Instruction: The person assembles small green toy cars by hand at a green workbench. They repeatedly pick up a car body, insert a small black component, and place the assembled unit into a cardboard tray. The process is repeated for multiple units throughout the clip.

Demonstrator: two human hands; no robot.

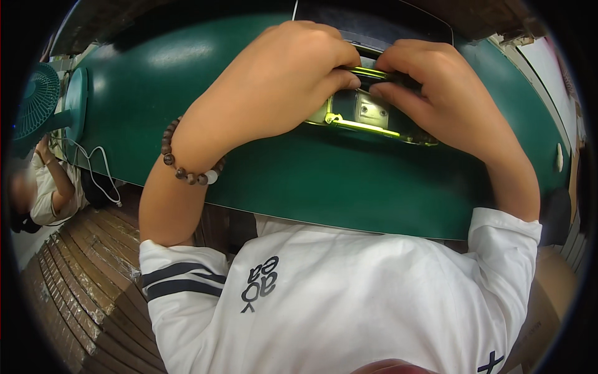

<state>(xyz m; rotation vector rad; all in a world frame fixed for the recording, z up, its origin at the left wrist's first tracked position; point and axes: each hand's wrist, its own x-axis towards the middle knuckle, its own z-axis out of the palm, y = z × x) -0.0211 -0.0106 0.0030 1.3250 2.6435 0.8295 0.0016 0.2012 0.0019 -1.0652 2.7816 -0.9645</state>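
A see-through case with bright yellow-green edges (pixel 367 128) lies on the green table in front of me. Inside it sits a pale rectangular plate (pixel 372 112) with two small dark dots. My left hand (pixel 299 75) is closed, thumb and fingers pinching the case's far edge from the left. From the right, my right hand (pixel 430 81) pinches along that same far edge, its thumb close to the left thumb. Both hands cover parts of the case's ends. A brown bead bracelet (pixel 180 173) circles my left wrist.
The green tabletop (pixel 324 174) spreads around the case. Beyond my hands lies a dark flat panel (pixel 398 22). A green fan (pixel 37 103) stands at the far left, with a white cable (pixel 103 156) below it. Another person (pixel 53 187) sits there. Cardboard (pixel 554 280) stands at the right.
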